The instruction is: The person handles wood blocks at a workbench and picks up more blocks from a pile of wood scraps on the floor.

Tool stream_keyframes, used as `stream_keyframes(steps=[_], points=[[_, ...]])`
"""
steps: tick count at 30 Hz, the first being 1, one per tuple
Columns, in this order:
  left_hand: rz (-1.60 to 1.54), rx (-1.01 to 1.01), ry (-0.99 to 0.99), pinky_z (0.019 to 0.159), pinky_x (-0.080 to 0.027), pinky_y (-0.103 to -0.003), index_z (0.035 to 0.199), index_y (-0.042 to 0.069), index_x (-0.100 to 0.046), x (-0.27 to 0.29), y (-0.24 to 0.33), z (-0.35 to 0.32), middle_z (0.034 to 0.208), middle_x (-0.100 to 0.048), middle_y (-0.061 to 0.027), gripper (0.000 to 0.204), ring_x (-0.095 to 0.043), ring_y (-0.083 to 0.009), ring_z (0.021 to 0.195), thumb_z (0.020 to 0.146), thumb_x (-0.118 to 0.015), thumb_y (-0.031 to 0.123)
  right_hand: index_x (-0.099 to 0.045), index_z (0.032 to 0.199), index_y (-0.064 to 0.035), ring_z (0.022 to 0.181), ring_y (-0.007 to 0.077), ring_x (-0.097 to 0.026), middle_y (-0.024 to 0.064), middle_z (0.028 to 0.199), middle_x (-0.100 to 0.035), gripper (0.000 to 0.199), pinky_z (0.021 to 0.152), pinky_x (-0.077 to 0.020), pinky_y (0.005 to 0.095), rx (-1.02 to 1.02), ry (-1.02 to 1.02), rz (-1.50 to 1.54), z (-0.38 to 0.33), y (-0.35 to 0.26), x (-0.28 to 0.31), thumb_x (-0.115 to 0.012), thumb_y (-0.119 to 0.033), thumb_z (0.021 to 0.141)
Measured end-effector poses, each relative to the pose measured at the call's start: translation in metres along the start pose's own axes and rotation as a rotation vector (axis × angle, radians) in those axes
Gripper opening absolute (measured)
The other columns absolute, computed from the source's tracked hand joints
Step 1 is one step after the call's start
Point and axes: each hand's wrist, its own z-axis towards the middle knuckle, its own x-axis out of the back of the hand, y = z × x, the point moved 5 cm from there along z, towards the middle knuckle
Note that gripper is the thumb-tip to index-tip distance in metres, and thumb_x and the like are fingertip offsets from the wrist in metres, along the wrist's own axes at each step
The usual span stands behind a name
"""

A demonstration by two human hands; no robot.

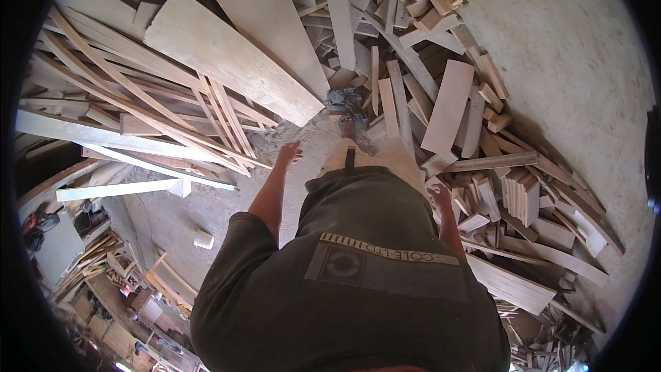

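Shirt point(365, 224) foremost! Seemingly no handling underway: left hand point(289, 154) empty, fingers apart; right hand's point(439, 198) grip can't be told. Slats point(229, 117) at ten o'clock, blocks point(521, 196) at three; gripping either needs reaching.

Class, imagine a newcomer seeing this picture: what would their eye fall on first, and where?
A dark shirt fills the lower middle, with the left hand and right hand to either side. A jumbled heap of wood offcuts runs down the right, while wide boards and long thin strips crowd the upper left. A small white container shows up on the grey floor at left.
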Motion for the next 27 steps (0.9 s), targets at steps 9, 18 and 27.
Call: stream_keyframes(steps=[9, 18, 27], points=[[0.079, 0.05, 0.045, 0.045, -0.039, -0.029, 0.114, 0.001, -0.067, -0.017, -0.012, -0.007, 0.07, -0.073, -0.0115, 0.049, -0.053, -0.0128, 0.048, 0.097, -0.069, 0.048, -0.063, 0.13, 0.0004, 0.105, 0.0291, -0.07, 0.0208, 0.114, -0.073, 0.063, 0.091, -0.054, 0.0426, -0.014, 0.013, -0.091, 0.043, -0.044, 0.065, -0.084, -0.038, 0.085], [0.441, -0.027, 0.05, 0.054, -0.046, -0.032, 0.106, -0.001, -0.07, -0.098, 0.018, 0.135, 0.068, -0.072, -0.009, 0.049, -0.059, -0.0138, 0.054, 0.091, -0.075, 0.046, -0.052, 0.143, 0.0002, 0.131, 0.0486, -0.053, 0.0339, 0.14, -0.054, 0.085, 0.107, -0.046, 0.0533, 0.092, -0.035, -0.467, 0.283, -0.08, -0.051, -0.082, -0.051, 0.082], [0.443, -0.294, -0.083, 0.071, -0.052, -0.042, 0.089, -0.001, -0.073, -0.295, 0.042, 0.421, 0.08, -0.072, -0.0145, 0.048, -0.071, -0.0275, 0.076, 0.093, -0.071, 0.048, -0.015, 0.166, -0.0149, 0.149, 0.0583, -0.025, 0.0435, 0.158, -0.022, 0.133, 0.119, -0.0284, 0.0645, 0.013, 0.04, -0.462, 0.507, -0.035, -0.254, -0.079, -0.078, 0.068]])
